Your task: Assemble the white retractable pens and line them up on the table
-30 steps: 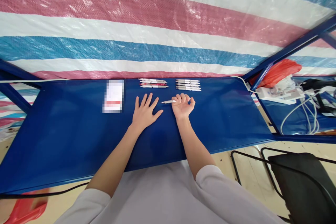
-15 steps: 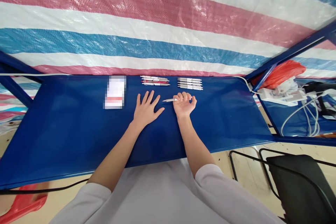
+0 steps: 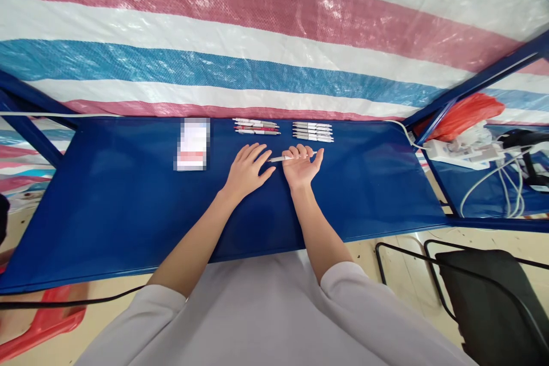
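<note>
My right hand (image 3: 302,164) lies palm up on the blue table (image 3: 128,200), its fingers curled over a white pen (image 3: 281,158) that points left. My left hand (image 3: 249,170) rests flat beside it with the fingers stretched out, their tips close to the pen's tip. Behind the hands lie two rows of pens: a left group of white and red pens (image 3: 256,126) and a right group of white pens (image 3: 312,131). A small white and red card (image 3: 192,143) lies to the left of the pens.
A striped tarp (image 3: 257,34) hangs behind the table. At the right, a second blue shelf holds a white power strip (image 3: 461,152), cables and an orange bag (image 3: 465,114). A black chair (image 3: 489,291) stands at the lower right, a red stool (image 3: 38,329) at the lower left.
My left hand has shifted right and its fingers have drawn together near the pen's tip. My right hand has opened a little, with the pen still across its fingers.
</note>
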### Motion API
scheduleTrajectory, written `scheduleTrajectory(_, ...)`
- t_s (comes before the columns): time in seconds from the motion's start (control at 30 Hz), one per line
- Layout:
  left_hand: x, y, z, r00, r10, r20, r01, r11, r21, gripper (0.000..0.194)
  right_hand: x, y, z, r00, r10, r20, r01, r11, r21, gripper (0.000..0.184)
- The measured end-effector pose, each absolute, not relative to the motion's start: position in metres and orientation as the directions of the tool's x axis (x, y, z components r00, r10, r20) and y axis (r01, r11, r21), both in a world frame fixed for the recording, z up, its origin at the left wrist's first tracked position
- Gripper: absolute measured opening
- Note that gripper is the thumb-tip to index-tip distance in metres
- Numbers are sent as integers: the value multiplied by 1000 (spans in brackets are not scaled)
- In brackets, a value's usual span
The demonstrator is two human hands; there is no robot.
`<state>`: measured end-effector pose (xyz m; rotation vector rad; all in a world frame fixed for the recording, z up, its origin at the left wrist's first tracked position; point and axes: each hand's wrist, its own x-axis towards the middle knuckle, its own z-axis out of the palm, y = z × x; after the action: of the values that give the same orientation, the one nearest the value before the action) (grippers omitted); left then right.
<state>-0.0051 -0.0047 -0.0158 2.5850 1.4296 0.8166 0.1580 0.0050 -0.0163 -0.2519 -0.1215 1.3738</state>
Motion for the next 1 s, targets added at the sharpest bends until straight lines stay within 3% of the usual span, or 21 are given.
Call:
scheduleTrajectory(0.17,6,1,-10,504,692,517,680,-687,257,26,154,-1,-2,220,972,-78,-926,183,-331,44)
scheduleTrajectory(0.33,7,2,-5,502,676,540,678,-695,240,25,166,5,-6,279,951,-132,-753,132,-645,36)
scheduleTrajectory(0.43,3,2,-3,494,703,512,706,-668,237,26,177,10,-11,405,906,-121,-480,98,-872,28)
scheduleTrajectory(0.5,-1,3,-3,499,716,488,725,-654,219,27,183,10,-12,483,873,73,-110,143,-984,30)
scheduleTrajectory(0.53,-3,3,-3,502,723,475,733,-647,210,27,185,8,-12,459,862,216,111,185,-976,30)
scheduleTrajectory(0.6,-5,4,-3,507,734,452,744,-637,200,27,186,4,-10,264,840,475,477,314,-821,27)
scheduleTrajectory(0.67,-6,4,-2,509,744,433,749,-630,203,27,184,0,-10,-4,800,600,651,458,-605,23)
scheduleTrajectory(0.73,-6,5,-2,507,753,420,753,-624,210,29,182,-3,-11,-213,753,623,691,567,-448,24)
scheduleTrajectory(0.83,-7,4,-2,509,759,406,752,-622,218,30,179,-4,-15,-371,690,622,692,652,-310,28)
scheduleTrajectory(1.0,-8,3,-5,520,767,375,743,-623,244,30,183,-3,-21,-443,663,603,688,683,-246,28)
